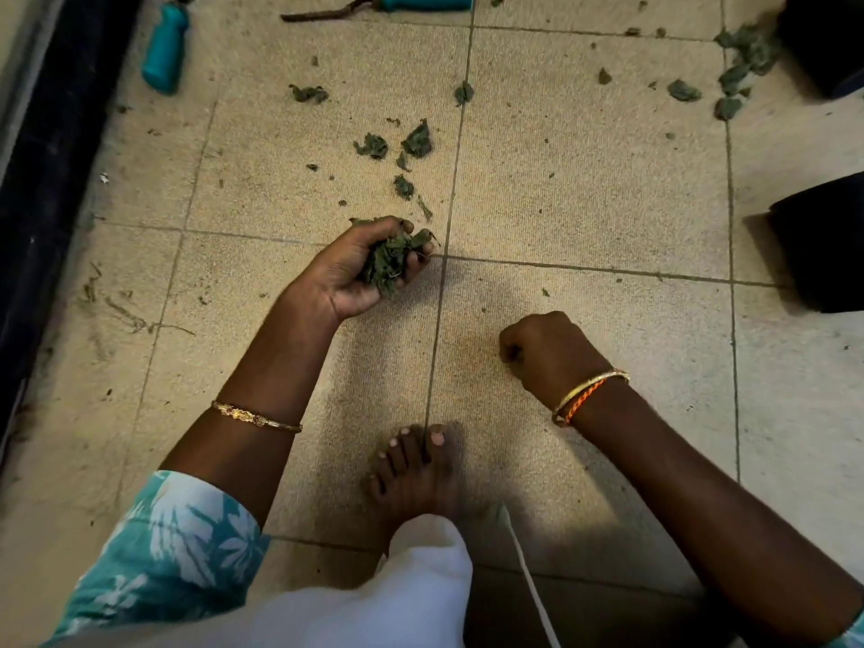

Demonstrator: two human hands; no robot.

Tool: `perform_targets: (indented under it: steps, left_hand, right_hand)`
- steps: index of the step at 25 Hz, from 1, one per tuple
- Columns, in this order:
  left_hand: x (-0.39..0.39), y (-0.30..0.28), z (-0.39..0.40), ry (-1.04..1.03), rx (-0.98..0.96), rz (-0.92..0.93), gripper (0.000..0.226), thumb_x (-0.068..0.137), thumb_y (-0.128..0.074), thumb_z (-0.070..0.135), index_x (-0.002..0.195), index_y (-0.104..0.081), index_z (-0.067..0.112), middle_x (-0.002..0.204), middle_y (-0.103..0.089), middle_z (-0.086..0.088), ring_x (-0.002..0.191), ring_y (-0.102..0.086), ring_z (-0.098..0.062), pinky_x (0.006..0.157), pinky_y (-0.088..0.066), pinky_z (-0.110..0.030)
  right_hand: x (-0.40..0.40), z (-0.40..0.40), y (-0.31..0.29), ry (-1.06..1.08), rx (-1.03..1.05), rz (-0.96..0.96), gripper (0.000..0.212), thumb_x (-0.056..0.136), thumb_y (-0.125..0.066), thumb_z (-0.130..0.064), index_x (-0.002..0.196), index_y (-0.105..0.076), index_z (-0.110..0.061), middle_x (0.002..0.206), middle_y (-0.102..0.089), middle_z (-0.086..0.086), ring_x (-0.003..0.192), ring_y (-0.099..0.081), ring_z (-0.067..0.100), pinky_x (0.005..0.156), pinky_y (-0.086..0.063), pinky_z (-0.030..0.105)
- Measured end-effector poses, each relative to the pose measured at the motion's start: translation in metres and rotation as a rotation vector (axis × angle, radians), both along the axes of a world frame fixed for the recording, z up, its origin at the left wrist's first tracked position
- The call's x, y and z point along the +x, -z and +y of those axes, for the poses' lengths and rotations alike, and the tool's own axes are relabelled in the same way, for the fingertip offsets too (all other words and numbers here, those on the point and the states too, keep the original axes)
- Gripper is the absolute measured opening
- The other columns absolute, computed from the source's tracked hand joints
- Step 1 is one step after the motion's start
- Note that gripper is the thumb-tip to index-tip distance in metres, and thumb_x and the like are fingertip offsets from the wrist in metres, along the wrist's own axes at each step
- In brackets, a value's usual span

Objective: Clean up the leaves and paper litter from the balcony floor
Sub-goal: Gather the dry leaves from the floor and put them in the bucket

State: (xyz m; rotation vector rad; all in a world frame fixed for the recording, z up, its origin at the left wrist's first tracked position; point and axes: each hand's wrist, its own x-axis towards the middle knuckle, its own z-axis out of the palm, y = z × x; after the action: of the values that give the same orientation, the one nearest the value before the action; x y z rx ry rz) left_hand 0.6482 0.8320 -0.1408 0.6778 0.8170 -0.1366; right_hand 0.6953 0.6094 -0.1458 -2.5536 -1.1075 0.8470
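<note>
- Left hand [360, 268] cups a bunch of leaves [390, 264], palm up so none spill.
- Right hand [544, 353] is curled at 4 o'clock, perhaps pinching a scrap.
- Loose leaves [416, 142] remain at 12 o'clock.

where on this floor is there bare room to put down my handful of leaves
Bare tile lies right of the left hand, above the right hand, toward the black pots. Loose leaves crowd the tiles ahead and the far right corner.

Two garden tools with teal handles lie on the tiles well beyond the fingers, one [164, 51] at the far left by a dark door track [42, 180], the other [383, 3] straight ahead. Dark pots [823, 240] stand far right.
</note>
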Motion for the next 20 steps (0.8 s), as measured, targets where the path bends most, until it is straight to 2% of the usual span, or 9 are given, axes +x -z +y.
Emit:
perform_targets:
  steps: [2,4,7,9,12,14,16,20]
  left_hand:
    - [0.0,0.0,0.0,0.003,0.005,0.002,0.015,0.092,-0.043,0.003,0.081,-0.052,0.008,0.078,-0.066,-0.015,0.076,-0.064,-0.02,0.052,-0.052,-0.016]
    - [-0.001,-0.001,-0.001,0.013,0.01,0.003,0.012,0.091,-0.044,0.002,0.083,-0.053,0.007,0.081,-0.067,-0.015,0.077,-0.067,-0.022,0.053,-0.053,-0.017]
    - [-0.005,-0.003,-0.002,0.039,-0.019,-0.007,0.012,0.092,-0.044,0.0,0.085,-0.052,0.005,0.084,-0.07,-0.012,0.081,-0.072,-0.027,0.059,-0.058,-0.023]
    - [-0.007,-0.006,-0.004,0.069,-0.011,0.018,0.017,0.095,-0.041,-0.001,0.084,-0.053,0.005,0.079,-0.07,-0.01,0.077,-0.072,-0.024,0.06,-0.058,-0.024]
    - [-0.008,-0.009,-0.008,0.122,0.049,0.044,0.019,0.094,-0.042,0.001,0.081,-0.054,0.006,0.069,-0.065,-0.007,0.063,-0.068,-0.016,0.055,-0.055,-0.019]
    - [-0.01,-0.009,-0.005,0.137,0.085,0.042,0.018,0.095,-0.044,0.005,0.083,-0.057,0.006,0.069,-0.065,-0.007,0.058,-0.065,-0.013,0.053,-0.054,-0.018]
    - [-0.013,-0.009,0.001,0.157,0.1,0.001,0.019,0.097,-0.046,0.013,0.087,-0.061,0.006,0.073,-0.066,-0.007,0.059,-0.064,-0.012,0.056,-0.054,-0.019]
    - [-0.009,-0.001,0.012,0.144,0.105,-0.056,0.025,0.094,-0.053,0.025,0.086,-0.073,0.012,0.082,-0.071,-0.004,0.073,-0.066,-0.013,0.069,-0.054,-0.021]
  right_hand:
    - [0.006,-0.001,-0.001,0.026,0.027,0.023,0.008,0.078,-0.064,-0.005,0.081,-0.07,-0.009,0.088,-0.068,0.008,0.086,-0.061,0.021,0.075,-0.044,0.023]
    - [0.022,-0.003,-0.005,0.126,0.084,0.089,0.006,0.072,-0.07,-0.006,0.076,-0.072,-0.01,0.077,-0.069,0.003,0.073,-0.061,0.013,0.072,-0.045,0.019]
    - [0.053,-0.005,-0.017,0.538,0.407,0.435,0.009,0.073,-0.073,-0.001,0.077,-0.07,-0.008,0.067,-0.068,0.0,0.06,-0.063,0.007,0.062,-0.052,0.018]
    - [0.066,0.003,-0.026,0.695,0.614,0.639,0.01,0.078,-0.068,0.004,0.078,-0.067,-0.006,0.065,-0.07,0.0,0.059,-0.066,0.007,0.058,-0.053,0.017]
    - [0.061,0.04,-0.033,0.634,0.72,0.772,0.015,0.08,-0.063,0.009,0.077,-0.064,-0.005,0.063,-0.069,0.002,0.06,-0.066,0.011,0.059,-0.055,0.019]
    - [0.047,0.073,-0.031,0.514,0.725,0.696,0.017,0.076,-0.068,0.008,0.077,-0.062,-0.007,0.064,-0.064,0.005,0.061,-0.064,0.014,0.06,-0.055,0.023]
    - [0.035,0.1,-0.027,0.436,0.7,0.535,0.022,0.072,-0.072,0.004,0.078,-0.058,-0.012,0.065,-0.061,0.002,0.06,-0.061,0.01,0.063,-0.055,0.023]
    - [0.039,0.123,-0.018,0.339,0.627,0.342,0.017,0.077,-0.068,-0.004,0.081,-0.057,-0.017,0.066,-0.063,-0.001,0.059,-0.059,0.004,0.06,-0.051,0.018]
